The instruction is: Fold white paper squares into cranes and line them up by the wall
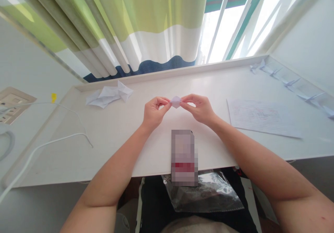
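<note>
A small piece of folded white paper (175, 102) is held up over the middle of the desk, between my two hands. My left hand (154, 112) pinches its left corner with thumb and fingertips. On the opposite side, my right hand (198, 108) pinches the right corner the same way. The paper looks roughly diamond-shaped; its fold lines are too faint to make out. Nearer to me, below the hands, a phone-shaped object (184, 156) is blurred out by pixels and reaches past the desk's front edge.
Folded white papers (109, 94) lie at the back left of the white desk (109, 149). Written sheets (261, 116) lie on the right, with a row of folded papers (292, 82) behind. A white cable (52, 142) crosses the left side. Clear plastic (208, 194) covers my lap.
</note>
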Demonstrator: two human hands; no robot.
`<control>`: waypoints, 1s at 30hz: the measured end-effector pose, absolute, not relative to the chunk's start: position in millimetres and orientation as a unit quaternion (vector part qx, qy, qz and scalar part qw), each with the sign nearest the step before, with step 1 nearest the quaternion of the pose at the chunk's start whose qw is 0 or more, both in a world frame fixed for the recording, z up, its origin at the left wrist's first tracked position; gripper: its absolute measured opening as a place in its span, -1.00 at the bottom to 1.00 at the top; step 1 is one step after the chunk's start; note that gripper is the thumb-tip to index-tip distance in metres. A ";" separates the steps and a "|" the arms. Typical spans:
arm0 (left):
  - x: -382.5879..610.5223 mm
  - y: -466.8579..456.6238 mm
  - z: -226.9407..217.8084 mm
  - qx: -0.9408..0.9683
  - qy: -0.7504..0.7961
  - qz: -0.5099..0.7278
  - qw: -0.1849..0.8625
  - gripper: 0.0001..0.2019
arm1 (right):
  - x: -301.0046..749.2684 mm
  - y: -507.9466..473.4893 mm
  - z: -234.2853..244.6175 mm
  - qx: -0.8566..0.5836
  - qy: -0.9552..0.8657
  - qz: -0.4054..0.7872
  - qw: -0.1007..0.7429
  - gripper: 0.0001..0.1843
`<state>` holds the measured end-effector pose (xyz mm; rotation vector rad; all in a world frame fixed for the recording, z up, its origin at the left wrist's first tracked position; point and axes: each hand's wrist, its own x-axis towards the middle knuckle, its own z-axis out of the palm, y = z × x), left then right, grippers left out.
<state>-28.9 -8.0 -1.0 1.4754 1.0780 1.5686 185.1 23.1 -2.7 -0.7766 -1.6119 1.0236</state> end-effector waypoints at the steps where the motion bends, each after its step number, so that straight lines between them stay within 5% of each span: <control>1: -27.7 -7.8 -0.7 0.567 0.411 0.615 0.362 -0.65 | 185.1 23.3 -2.8 -0.324 -0.665 0.425 0.521 -0.51; 12: -19.6 -11.8 1.2 0.548 0.395 0.623 0.394 -0.48 | 182.3 20.4 0.8 -0.315 -0.645 0.510 0.474 -0.59; 30: -23.5 -10.1 -4.3 0.569 0.435 0.602 0.353 -0.71 | 181.2 18.3 0.7 -0.294 -0.637 0.549 0.455 -0.48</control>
